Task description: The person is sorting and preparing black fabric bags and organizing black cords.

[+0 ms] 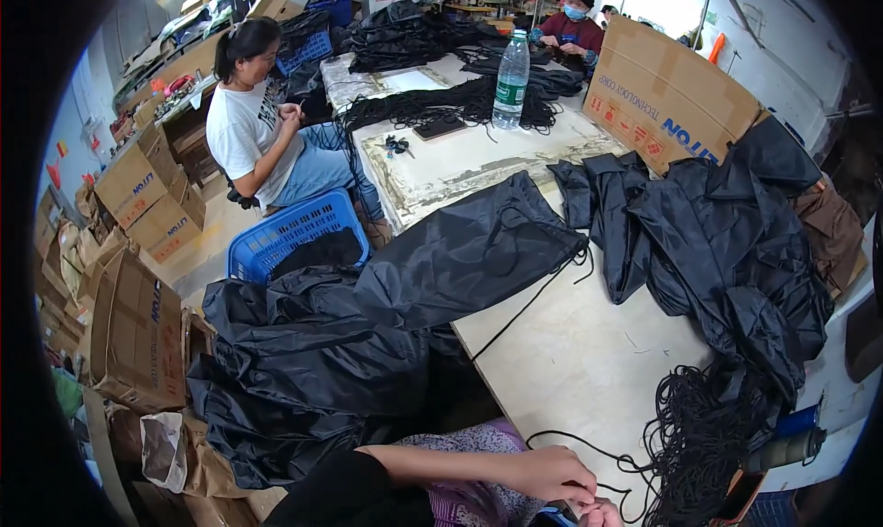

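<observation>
Cardboard boxes (138, 329) crowd the workshop at 10 o'clock from the hands, and a pale table (579, 371) spreads out at 12. Near the lower edge, the left hand (555, 473) bends its fingers in against the right hand (601, 515), which the frame partly cuts off; the fingers look pinched, but I cannot tell what, if anything, they grasp. Just beside them, toward 1 o'clock, a loose black strand (625, 459) curves toward a heap of cords (694, 444) at 2. Black cloth (313, 371) is piled at 10, and a bag (474, 251) at 11 reaches past the table edge. The heap looks intertwined, so tugging one strand could knot it or drag others along; the overhanging bag could slide off if its drawstring (524, 309) caught.
</observation>
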{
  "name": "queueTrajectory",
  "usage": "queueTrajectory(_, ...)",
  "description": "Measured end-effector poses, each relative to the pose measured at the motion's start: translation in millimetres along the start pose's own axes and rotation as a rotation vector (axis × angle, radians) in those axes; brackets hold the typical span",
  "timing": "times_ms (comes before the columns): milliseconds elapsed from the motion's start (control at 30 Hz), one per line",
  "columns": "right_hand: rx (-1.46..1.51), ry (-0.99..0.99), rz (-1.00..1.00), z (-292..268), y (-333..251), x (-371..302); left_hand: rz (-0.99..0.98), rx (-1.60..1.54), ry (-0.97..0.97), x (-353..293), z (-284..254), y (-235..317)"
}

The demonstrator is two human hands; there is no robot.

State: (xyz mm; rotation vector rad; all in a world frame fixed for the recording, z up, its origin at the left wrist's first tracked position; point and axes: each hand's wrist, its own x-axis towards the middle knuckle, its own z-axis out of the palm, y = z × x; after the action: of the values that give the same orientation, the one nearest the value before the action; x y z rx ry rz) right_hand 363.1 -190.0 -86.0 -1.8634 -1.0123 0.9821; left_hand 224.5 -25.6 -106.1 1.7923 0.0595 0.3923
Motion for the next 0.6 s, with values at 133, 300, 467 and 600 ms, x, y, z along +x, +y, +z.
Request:
queueTrajectory(133, 0.289, 0.521, 0.021, -4.5, -4.6, -9.7, -0.055, -0.05, 0.037, -13.9, -24.9, -5.4)
queueTrajectory(300, 0.145, 0.591, -0.016, -36.5, 1.9, -25.6, -0.133, -0.127, 0.011, -47.8, -56.4, -2.5)
queueTrajectory(467, 0.147, 0.602, -0.197, -40.9, 3.8, -37.3, 0.033, -0.079, -0.086, -49.7, -59.4, -4.3)
queueTrajectory(600, 0.128, 0.607, -0.171, -61.6, -0.4, -59.5, 0.145, -0.511, -0.076, -70.4, -64.3, -8.8)
